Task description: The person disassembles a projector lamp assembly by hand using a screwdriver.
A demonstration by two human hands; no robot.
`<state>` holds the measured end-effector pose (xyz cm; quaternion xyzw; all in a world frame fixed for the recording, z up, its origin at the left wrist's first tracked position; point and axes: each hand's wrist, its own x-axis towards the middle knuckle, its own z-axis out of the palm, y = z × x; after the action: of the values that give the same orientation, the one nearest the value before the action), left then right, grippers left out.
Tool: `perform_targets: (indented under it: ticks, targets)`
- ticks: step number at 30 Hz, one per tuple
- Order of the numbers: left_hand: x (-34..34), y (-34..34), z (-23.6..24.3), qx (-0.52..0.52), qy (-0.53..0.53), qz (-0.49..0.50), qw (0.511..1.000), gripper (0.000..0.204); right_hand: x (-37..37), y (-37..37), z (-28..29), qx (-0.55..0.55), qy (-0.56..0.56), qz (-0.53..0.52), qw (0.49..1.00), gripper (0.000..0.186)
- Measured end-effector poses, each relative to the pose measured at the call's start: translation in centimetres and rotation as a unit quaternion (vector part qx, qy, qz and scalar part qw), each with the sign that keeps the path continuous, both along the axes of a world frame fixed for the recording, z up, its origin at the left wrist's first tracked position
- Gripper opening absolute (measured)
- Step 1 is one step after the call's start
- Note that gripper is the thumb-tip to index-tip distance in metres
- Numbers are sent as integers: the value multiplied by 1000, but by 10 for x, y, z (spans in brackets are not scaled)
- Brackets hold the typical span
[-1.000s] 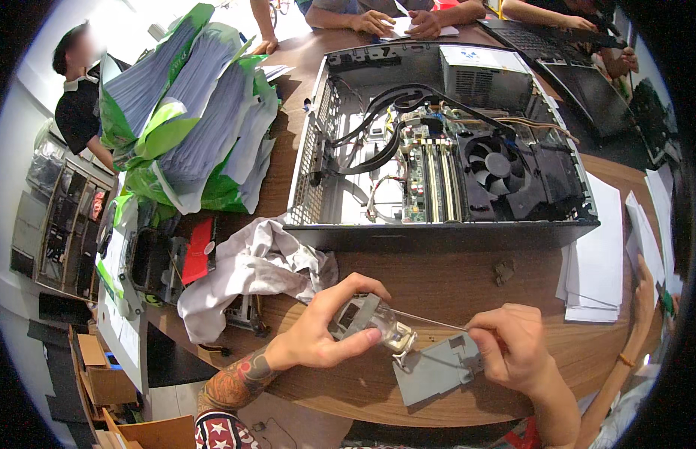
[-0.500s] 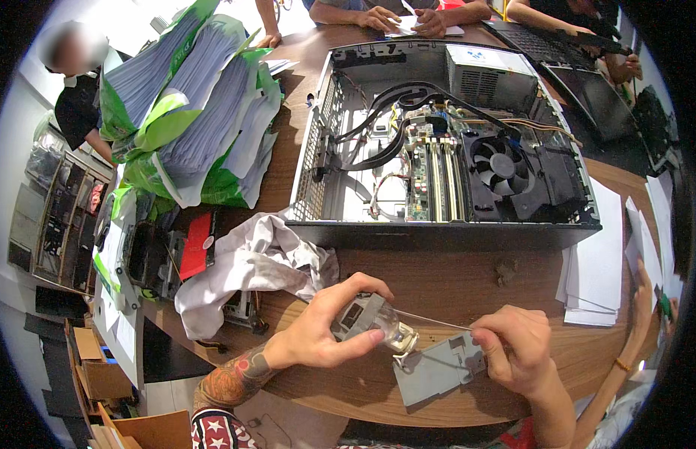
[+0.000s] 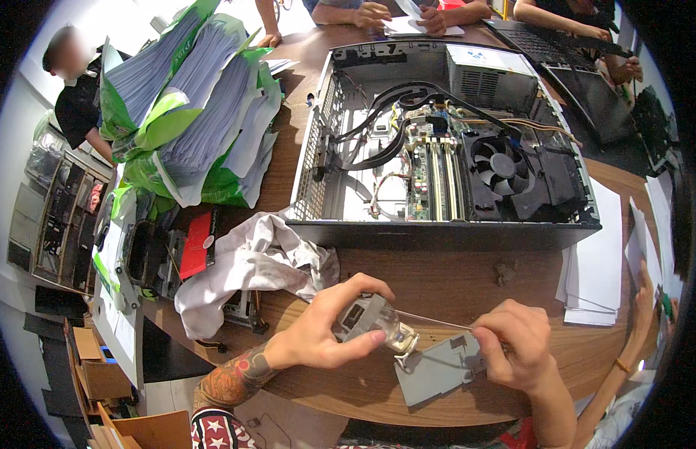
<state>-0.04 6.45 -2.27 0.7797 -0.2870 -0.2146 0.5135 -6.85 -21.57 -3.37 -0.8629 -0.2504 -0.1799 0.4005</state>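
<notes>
My left hand (image 3: 325, 333) is closed around a small grey-and-clear device (image 3: 363, 318) with a pale bracket at its lower right end; its exact kind is unclear. A thin metal rod or wire (image 3: 430, 318) runs from it to my right hand (image 3: 516, 344), whose thumb and curled fingers pinch its end. A flat grey panel with notches (image 3: 430, 374) lies on the wooden table under and between my hands. Just beyond my left hand is a crumpled white cloth (image 3: 228, 277). An open black computer case (image 3: 438, 233) with cables, board and fan sits beyond both hands.
Paper stacks in green wrapping (image 3: 190, 135) fill the left, beside a red flat item (image 3: 196, 247). White sheets (image 3: 587, 292) lie right. Other people's hands are at the far edge (image 3: 370, 15) and right edge (image 3: 640, 277); a person (image 3: 78, 105) stands left, a laptop (image 3: 587, 97) at back right.
My right hand has shifted very slightly to the right, still pinching the thin rod or wire. My left hand and the device are almost unchanged.
</notes>
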Motion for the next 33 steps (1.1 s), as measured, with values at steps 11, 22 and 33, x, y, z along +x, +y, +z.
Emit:
perform_targets:
  ticks: [11,22,33]
  targets:
    - [0,-2,0,-2,-18,-11,1000,49,2,10,-3,50,-29,-31,998,13]
    - [-2,-2,0,-1,-17,-10,1000,49,-4,17,2,43,79,-31,996,18]
    - [-1,0,-4,0,-40,-20,999,49,-3,10,-1,3,56,-9,998,14]
